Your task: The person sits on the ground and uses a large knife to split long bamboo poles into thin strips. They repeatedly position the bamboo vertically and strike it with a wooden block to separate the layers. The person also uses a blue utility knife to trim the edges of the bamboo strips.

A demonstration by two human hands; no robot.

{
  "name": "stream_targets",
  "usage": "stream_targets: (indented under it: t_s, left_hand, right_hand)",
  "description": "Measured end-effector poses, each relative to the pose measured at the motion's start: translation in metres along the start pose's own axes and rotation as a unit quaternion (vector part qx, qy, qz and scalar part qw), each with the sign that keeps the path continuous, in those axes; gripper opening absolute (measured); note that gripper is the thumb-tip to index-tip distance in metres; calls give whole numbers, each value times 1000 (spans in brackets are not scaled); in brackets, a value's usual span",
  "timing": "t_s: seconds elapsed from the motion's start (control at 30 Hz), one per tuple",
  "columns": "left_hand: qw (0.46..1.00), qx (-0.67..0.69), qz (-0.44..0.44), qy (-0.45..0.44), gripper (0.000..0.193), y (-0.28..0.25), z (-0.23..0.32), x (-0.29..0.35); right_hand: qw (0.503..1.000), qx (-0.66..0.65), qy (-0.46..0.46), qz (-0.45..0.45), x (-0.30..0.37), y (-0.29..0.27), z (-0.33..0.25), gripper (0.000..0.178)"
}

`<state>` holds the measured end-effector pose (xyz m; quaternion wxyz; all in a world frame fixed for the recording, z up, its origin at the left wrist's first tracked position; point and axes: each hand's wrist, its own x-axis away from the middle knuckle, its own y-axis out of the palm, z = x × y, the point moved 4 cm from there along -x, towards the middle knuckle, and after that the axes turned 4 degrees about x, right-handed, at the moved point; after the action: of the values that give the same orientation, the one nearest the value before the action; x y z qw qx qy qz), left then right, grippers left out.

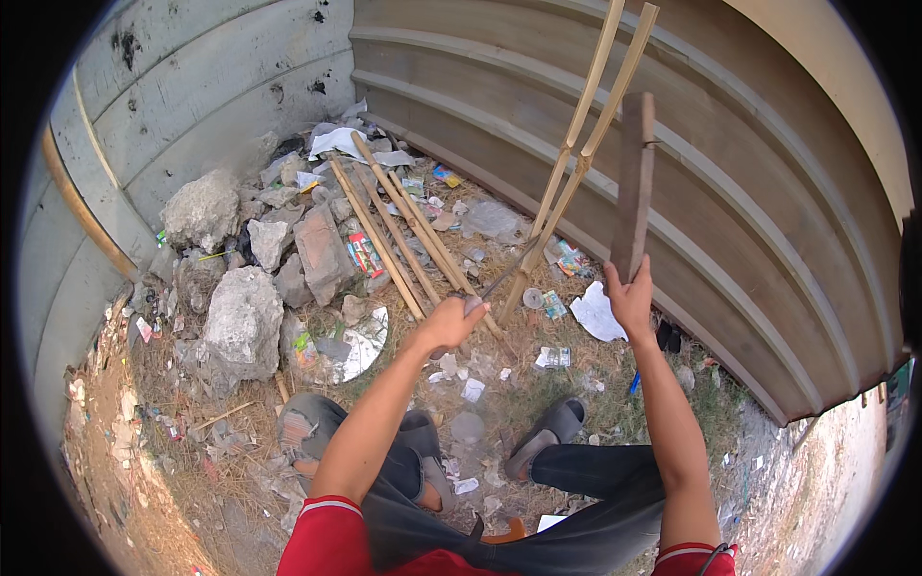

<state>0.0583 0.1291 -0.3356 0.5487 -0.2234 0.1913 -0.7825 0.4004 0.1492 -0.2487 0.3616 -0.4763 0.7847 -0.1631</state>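
Observation:
My left hand (451, 323) is closed around the handle of a long knife (501, 278). Its dark, narrow blade runs up and right to a bamboo pole (582, 165), where it meets the split between two lengths. The pole leans upright toward the metal wall, its lower end on the ground and its two lengths parted toward the top. My right hand (631, 296) grips a flat, dark wooden stick (633, 182) by its lower end and holds it up, to the right of the bamboo and apart from it.
Several bamboo lengths (379, 252) lie on the ground ahead. Rocks and broken concrete (244, 324) are heaped at the left, with paper litter (597, 312) scattered over dry grass. A corrugated metal wall (749, 211) and a grey wall (211, 86) meet in a corner. My sandalled feet (552, 429) are below.

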Motion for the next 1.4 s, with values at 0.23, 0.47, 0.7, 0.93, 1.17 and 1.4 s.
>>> stream_targets:
  t_s: [0.23, 0.47, 0.7, 0.93, 1.17, 1.4]
  left_hand:
    - [997, 21, 44, -52, 71, 50, -47, -16]
    - [999, 31, 27, -32, 63, 60, -50, -12]
    - [997, 44, 21, -52, 66, 83, -45, -23]
    - [980, -53, -64, -179, 64, 135, -136, 10]
    - [980, -12, -56, -190, 63, 160, -154, -15]
    - [969, 51, -13, -240, 66, 164, -130, -24]
  right_hand:
    - [955, -105, 127, -247, 3, 30, 55, 61]
    - [858, -438, -141, 228, -105, -130, -129, 38]
    - [978, -27, -139, 151, 1, 43, 25, 59]
    - [938, 161, 123, -283, 97, 121, 188, 54]
    - [949, -156, 241, -131, 36, 70, 103, 41]
    - [933, -251, 252, 48, 78, 92, 132, 37]
